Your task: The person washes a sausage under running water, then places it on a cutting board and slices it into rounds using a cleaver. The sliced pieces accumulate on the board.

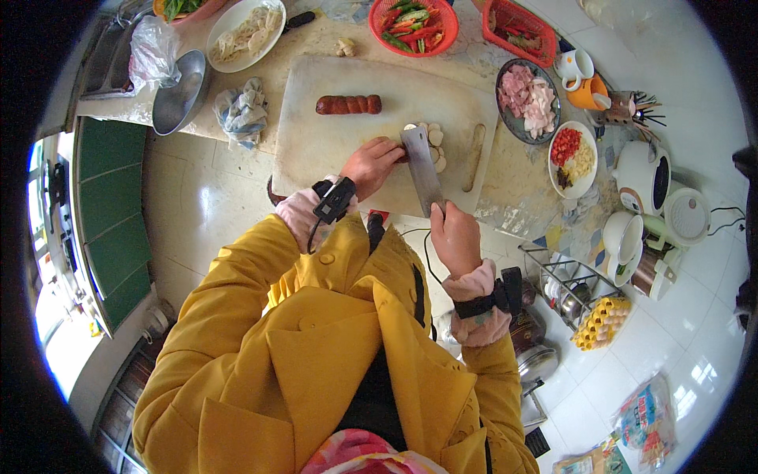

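Cleaver stands just right of left fingers, slices beyond.

The right hand hides the handle of the knife; greens are cropped.

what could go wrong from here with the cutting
The fingertips of the left hand are close beside the cleaver in the right hand, so a slip could nick them. The pale slices lie right by the blade and might stick or scatter. The metal bowl sits at the edge of the counter and could get knocked off.
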Available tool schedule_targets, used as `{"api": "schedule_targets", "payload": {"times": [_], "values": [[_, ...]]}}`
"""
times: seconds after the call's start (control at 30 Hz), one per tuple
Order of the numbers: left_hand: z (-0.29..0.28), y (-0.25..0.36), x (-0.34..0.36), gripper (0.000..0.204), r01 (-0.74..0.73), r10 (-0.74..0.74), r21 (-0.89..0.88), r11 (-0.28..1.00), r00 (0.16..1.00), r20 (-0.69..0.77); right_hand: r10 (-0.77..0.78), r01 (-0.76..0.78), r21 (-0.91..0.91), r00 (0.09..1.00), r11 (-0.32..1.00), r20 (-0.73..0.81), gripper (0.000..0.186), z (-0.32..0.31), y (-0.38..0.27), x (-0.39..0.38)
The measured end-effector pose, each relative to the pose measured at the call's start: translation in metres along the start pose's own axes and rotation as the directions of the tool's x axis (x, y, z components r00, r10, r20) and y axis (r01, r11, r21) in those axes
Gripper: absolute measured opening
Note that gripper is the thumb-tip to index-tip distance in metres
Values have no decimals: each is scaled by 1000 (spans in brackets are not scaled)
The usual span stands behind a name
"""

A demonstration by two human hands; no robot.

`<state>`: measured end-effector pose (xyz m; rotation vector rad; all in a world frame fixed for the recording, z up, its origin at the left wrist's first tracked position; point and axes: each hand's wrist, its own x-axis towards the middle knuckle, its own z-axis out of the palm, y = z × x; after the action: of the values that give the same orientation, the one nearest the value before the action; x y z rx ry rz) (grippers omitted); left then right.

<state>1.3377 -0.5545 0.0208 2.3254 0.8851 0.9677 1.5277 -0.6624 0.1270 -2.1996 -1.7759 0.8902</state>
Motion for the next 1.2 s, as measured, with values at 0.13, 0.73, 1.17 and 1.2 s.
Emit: {"api": "schedule_targets", "payload": {"times": [0.13,0.73,1.17,1.2], "values": [[1,-5,-1,35,0,1,-33,999,1000,6,-20,20,-26,1000,999,-1,33,4,0,12],[5,-3,-11,32,105,-104,-36,994,994,22,-59,79,81,973,994,-225,38,32,9,24],[4,-1,-5,32,61,-63,-52,997,997,-34,-19,19,-2,997,1000,-78,37,12,-4,2],[3,-2,-5,33,52,-55,-62,997,998,-38,-24,23,-12,997,1000,-74,37,13,-4,3]]}}
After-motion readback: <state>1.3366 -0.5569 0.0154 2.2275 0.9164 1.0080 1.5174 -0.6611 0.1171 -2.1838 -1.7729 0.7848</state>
